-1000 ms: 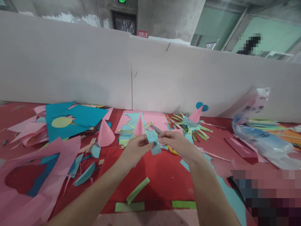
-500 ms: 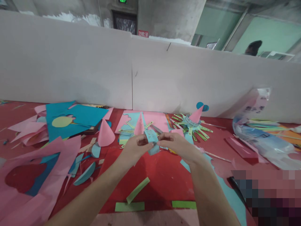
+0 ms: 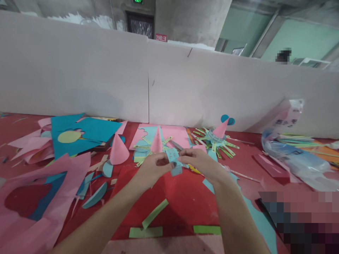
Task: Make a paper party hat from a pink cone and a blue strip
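Above the red sheet [image 3: 182, 197], a small light-blue piece of paper [image 3: 172, 155] with dark marks is held in front of me. My left hand [image 3: 155, 166] pinches it from the left, thumb in front. From the right, the fingertips of my right hand [image 3: 197, 163] close on its edge. Just behind the hands stand a pink paper cone [image 3: 157, 141] with green strips around its base and a pair of scissors [image 3: 176, 144], partly hidden. Green paper strips [image 3: 155, 213] lie on the near side of the red sheet.
Another pink cone [image 3: 119, 151] stands left, near cut paper scraps [image 3: 95, 195]. A fringed cone piece [image 3: 218, 137] stands back right. Farther right lies a clear plastic bag [image 3: 304, 155]. A white partition [image 3: 106, 77] borders the table's far side.
The light-blue paper has tilted and shifted slightly right and down between my fingers. Both hands stay almost in place.
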Available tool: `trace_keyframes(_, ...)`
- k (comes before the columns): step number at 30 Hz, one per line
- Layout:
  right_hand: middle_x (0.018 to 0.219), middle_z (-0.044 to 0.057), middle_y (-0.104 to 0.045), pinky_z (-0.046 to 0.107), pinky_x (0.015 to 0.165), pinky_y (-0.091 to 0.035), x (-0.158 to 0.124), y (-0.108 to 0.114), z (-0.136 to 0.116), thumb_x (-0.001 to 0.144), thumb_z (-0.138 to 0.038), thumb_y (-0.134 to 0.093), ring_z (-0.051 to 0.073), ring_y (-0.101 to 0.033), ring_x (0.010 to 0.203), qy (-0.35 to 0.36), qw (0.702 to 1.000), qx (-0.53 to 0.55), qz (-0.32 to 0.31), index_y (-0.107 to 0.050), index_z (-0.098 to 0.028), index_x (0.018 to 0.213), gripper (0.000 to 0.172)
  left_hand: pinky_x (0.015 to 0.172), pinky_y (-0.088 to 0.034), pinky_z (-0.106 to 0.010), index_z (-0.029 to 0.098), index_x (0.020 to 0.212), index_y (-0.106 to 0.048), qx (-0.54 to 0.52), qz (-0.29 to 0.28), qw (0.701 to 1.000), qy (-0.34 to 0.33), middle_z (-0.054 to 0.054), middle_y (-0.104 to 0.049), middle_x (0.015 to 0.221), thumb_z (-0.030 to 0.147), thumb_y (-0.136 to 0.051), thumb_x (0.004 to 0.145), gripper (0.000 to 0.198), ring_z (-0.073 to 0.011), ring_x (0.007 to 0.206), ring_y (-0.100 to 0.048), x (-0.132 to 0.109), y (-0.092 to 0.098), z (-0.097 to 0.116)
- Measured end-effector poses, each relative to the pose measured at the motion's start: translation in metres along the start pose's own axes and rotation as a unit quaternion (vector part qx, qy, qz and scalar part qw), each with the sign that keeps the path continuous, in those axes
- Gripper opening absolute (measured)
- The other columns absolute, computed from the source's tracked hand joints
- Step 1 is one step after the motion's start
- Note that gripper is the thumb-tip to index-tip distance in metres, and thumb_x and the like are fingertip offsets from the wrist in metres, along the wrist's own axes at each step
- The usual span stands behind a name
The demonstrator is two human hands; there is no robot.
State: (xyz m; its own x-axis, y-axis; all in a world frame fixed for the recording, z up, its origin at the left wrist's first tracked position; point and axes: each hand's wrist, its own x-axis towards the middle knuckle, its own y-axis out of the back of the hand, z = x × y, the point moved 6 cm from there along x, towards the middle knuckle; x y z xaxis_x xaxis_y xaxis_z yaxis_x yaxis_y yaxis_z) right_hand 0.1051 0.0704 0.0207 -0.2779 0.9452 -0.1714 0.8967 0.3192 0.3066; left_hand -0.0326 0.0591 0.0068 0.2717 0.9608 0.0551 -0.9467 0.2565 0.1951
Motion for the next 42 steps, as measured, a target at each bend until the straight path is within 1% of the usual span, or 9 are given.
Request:
trace_keyframes(7, 0.068, -0.002, -0.056, 0.026, 0.066, -0.037, -0.0007, -0.003, -0.0012, 0.067, -0.032, -0.059, 0.013, -0.05, 0.068, 0.01, 1.0, -0.005, -0.019, -0.061, -0.018, 0.069, 0.015, 0.061, -0.042, -0.026, 0.018, 0.07, -0.059, -0.015, 0.056, 0.998, 0.034, 0.0, -0.059, 0.066, 0.034, -0.055, 0.069, 0.017, -0.0145, 0.066, -0.054, 0.0005, 0.0067, 0.0002)
trace_keyframes(10, 0.068, -0.001, -0.056, 0.026, 0.066, -0.037, -0.0006, -0.0028, -0.0011, 0.068, -0.038, -0.059, 0.013, -0.05, 0.067, 0.01, 1.0, 0.011, -0.012, -0.061, -0.018, 0.07, 0.02, 0.062, -0.042, -0.026, 0.018, 0.069, -0.058, -0.021, 0.049, 0.998, 0.025, 0.001, -0.058, 0.066, 0.033, -0.054, 0.069, 0.015, -0.014, 0.065, -0.054, 0.0003, 0.0063, 0.0011)
trace_keyframes(15, 0.065, -0.001, -0.054, 0.025, 0.063, -0.035, -0.0002, 0.0026, -0.0024, 0.069, -0.045, -0.06, 0.012, -0.047, 0.063, 0.013, 1.0, 0.016, 0.022, -0.062, -0.017, 0.068, 0.028, 0.062, -0.043, -0.027, 0.018, 0.068, -0.059, -0.018, 0.036, 0.999, 0.023, 0.001, -0.058, 0.065, 0.032, -0.055, 0.069, 0.015, -0.0139, 0.063, -0.054, -0.0001, 0.0051, 0.0011)
trace_keyframes(20, 0.065, -0.002, -0.053, 0.025, 0.063, -0.034, 0.0005, 0.0022, -0.003, 0.069, -0.044, -0.061, 0.011, -0.046, 0.064, 0.025, 0.999, 0.011, 0.018, -0.062, -0.017, 0.068, 0.026, 0.064, -0.043, -0.027, 0.018, 0.074, -0.061, -0.008, 0.051, 0.998, 0.034, -0.001, -0.061, 0.071, 0.037, -0.055, 0.071, 0.02, -0.0153, 0.068, -0.055, 0.0005, 0.0069, 0.0)
trace_keyframes(23, 0.065, -0.002, -0.053, 0.025, 0.063, -0.034, 0.0016, 0.0007, -0.0016, 0.069, -0.045, -0.061, 0.012, -0.047, 0.064, 0.025, 1.0, 0.007, 0.015, -0.061, -0.017, 0.069, 0.028, 0.063, -0.042, -0.027, 0.018, 0.071, -0.06, -0.009, 0.061, 0.998, 0.031, 0.0, -0.059, 0.068, 0.037, -0.054, 0.071, 0.02, -0.0148, 0.067, -0.054, 0.0012, 0.008, -0.0014)
trace_keyframes(27, 0.066, -0.001, -0.055, 0.025, 0.062, -0.035, 0.0027, 0.0002, -0.0002, 0.069, -0.045, -0.06, 0.012, -0.049, 0.065, 0.024, 1.0, -0.003, 0.016, -0.063, -0.016, 0.072, 0.029, 0.062, -0.041, -0.026, 0.018, 0.069, -0.058, -0.007, 0.059, 0.998, 0.026, 0.001, -0.057, 0.066, 0.035, -0.054, 0.071, 0.018, -0.0134, 0.064, -0.052, 0.0029, 0.0077, -0.0041)
trace_keyframes(31, 0.066, 0.0, -0.056, 0.024, 0.06, -0.037, 0.0023, 0.001, -0.0016, 0.069, -0.042, -0.061, 0.012, -0.051, 0.066, 0.03, 0.999, -0.007, 0.022, -0.062, -0.016, 0.073, 0.026, 0.059, -0.04, -0.026, 0.018, 0.072, -0.058, -0.005, 0.055, 0.998, 0.026, 0.0, -0.056, 0.066, 0.037, -0.054, 0.07, 0.02, -0.0135, 0.062, -0.051, 0.0033, 0.0065, -0.0036)
trace_keyframes(37, 0.064, -0.001, -0.054, 0.024, 0.055, -0.036, 0.0003, -0.0009, -0.0074, 0.07, -0.04, -0.06, 0.011, -0.048, 0.061, 0.032, 0.998, -0.027, 0.036, -0.062, -0.017, 0.071, 0.023, 0.054, -0.037, -0.025, 0.018, 0.063, -0.057, 0.036, 0.051, 0.998, 0.014, 0.001, -0.053, 0.059, 0.044, -0.054, 0.071, 0.027, -0.0133, 0.058, -0.048, 0.0008, 0.0054, 0.0015)
trace_keyframes(42, 0.062, -0.002, -0.053, 0.024, 0.054, -0.034, 0.0007, -0.0041, -0.0081, 0.069, -0.041, -0.06, 0.01, -0.046, 0.057, 0.033, 0.999, -0.027, 0.031, -0.062, -0.017, 0.07, 0.024, 0.053, -0.035, -0.025, 0.018, 0.063, -0.057, 0.05, 0.048, 0.998, 0.01, 0.001, -0.053, 0.058, 0.047, -0.053, 0.071, 0.031, -0.0138, 0.058, -0.048, 0.0003, 0.0053, -0.0026)
